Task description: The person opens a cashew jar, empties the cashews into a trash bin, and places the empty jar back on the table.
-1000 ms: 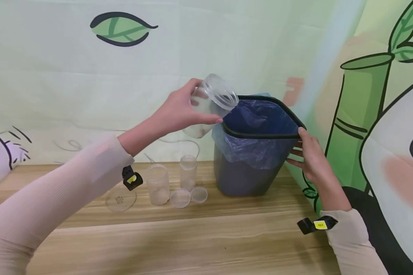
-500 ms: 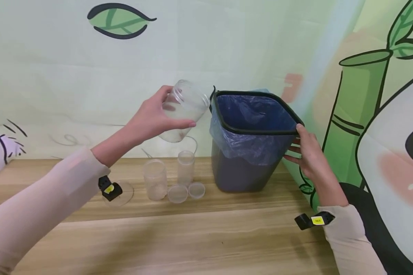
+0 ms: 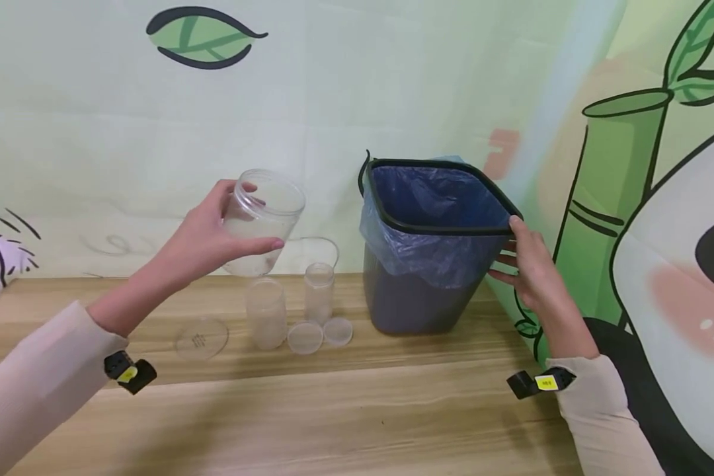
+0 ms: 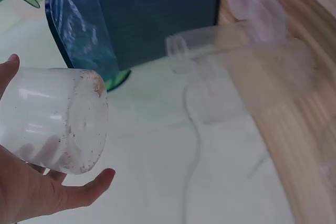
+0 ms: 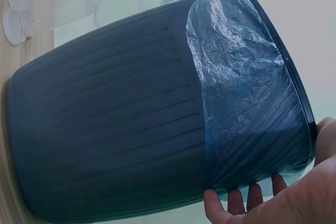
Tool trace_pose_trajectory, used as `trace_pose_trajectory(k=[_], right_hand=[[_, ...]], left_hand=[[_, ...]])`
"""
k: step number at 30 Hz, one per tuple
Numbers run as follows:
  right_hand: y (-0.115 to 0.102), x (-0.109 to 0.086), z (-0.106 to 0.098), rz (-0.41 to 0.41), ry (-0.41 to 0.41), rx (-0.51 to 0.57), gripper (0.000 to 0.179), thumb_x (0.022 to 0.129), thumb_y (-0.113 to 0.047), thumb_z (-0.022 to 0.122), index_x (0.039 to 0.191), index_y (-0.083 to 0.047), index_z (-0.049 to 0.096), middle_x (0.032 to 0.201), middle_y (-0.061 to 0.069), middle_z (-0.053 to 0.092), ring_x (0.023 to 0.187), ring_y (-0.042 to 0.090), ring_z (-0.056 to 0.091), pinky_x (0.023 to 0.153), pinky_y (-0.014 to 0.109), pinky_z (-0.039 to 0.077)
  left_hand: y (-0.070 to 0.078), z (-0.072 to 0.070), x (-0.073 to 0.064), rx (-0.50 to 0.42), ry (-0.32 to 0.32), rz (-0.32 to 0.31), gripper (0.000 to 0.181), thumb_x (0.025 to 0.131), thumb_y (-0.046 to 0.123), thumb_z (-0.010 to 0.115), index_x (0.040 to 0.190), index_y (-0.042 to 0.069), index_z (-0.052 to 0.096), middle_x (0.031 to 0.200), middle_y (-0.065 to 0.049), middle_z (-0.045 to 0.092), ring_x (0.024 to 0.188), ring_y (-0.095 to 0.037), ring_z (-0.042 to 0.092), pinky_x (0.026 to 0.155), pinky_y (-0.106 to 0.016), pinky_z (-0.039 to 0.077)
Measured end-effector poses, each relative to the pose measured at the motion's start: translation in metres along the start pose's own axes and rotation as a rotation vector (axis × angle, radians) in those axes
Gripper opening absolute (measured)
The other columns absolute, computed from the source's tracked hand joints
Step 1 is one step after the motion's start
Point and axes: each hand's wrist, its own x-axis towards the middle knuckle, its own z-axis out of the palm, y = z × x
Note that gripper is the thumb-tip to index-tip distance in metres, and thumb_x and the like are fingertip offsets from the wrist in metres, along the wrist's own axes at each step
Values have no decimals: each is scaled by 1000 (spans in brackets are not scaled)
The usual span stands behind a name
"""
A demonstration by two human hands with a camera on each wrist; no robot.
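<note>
My left hand (image 3: 199, 241) holds a clear plastic jar (image 3: 268, 221) with no lid, its mouth up and leaning slightly right, above the table's back edge. In the left wrist view the jar's base (image 4: 86, 124) carries brownish specks. My right hand (image 3: 535, 268) grips the right corner of a dark trash bin (image 3: 413, 307), thumb on the black rim and fingers along the outside. A blue plastic bag (image 3: 419, 258) lines the bin and folds over its rim. In the right wrist view the fingertips (image 5: 254, 195) press against the bagged side.
Two clear jars, a wider one (image 3: 266, 314) and a slimmer one (image 3: 319, 294), stand left of the bin. Before them lie two small lids, one left (image 3: 305, 338) and one right (image 3: 338, 332). A larger printed lid (image 3: 201, 338) lies farther left. A patterned cloth (image 3: 309, 86) hangs behind.
My left hand has carried the jar left and down, away from the bin's mouth, and turned it more upright. The right hand has kept its grip on the bin.
</note>
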Motion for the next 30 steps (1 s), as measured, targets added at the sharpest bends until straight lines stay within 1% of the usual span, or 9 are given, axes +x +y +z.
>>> trace_pose_trajectory(k=[3,7,11,15,17,20,22,25,30], right_hand=[[0,0,-1,1,0,-1,41,104,-59,36,120,-23,45,120,7,44,108,24,53,112,61,36],[0,0,0,-1,-16,-12,41,104,-59,36,119,-22,47,119,8,44,107,25,54,112,61,36],[-2,2,-1,-8,-28,-19,45,104,-58,36,117,-19,54,117,9,46,106,24,56,111,60,37],[-3,3,-2,3,-15,-19,44,104,-58,35,117,-20,52,117,8,45,106,24,56,110,60,38],[-2,2,-2,5,-9,-13,43,104,-58,35,117,-20,51,117,8,45,106,24,55,110,60,37],[-2,2,-3,2,-6,-4,43,104,-58,36,116,-20,51,117,8,45,106,24,55,111,60,36],[-2,2,-3,-8,-4,-1,45,104,-58,36,117,-18,51,117,8,45,106,25,55,111,61,36],[-2,2,-3,-7,3,-6,44,104,-59,36,121,-19,46,117,8,44,106,25,54,111,61,36],[0,2,-2,-1,-2,-10,42,104,-59,37,121,-21,44,118,8,43,107,25,54,111,61,36]], left_hand=[[-13,-7,-9,13,-3,-26,96,78,46,88,148,12,33,145,-9,50,128,-30,49,95,-49,44],[-35,-19,-24,49,9,-49,94,82,45,85,149,11,29,148,-5,50,131,-30,47,86,-42,43],[-55,-29,-34,71,37,-70,93,83,43,84,150,10,29,147,-8,51,131,-31,46,80,-32,43],[-70,-35,-38,94,61,-78,93,83,42,84,149,7,28,145,-12,52,131,-33,45,79,-30,42],[-78,-36,-40,102,68,-81,94,84,42,84,149,5,28,145,-14,52,131,-36,45,79,-33,41],[-92,-38,-41,100,79,-100,95,84,42,84,149,4,27,144,-16,52,130,-38,45,78,-32,42],[-102,-38,-40,102,88,-114,97,83,43,84,149,3,25,144,-18,51,129,-41,45,77,-32,42],[-120,-38,-41,118,97,-132,99,83,45,83,150,1,24,141,-22,51,126,-44,47,75,-31,43],[-148,-37,-45,114,79,-174,103,85,45,82,151,-2,20,138,-33,46,123,-50,47,73,-36,47]])
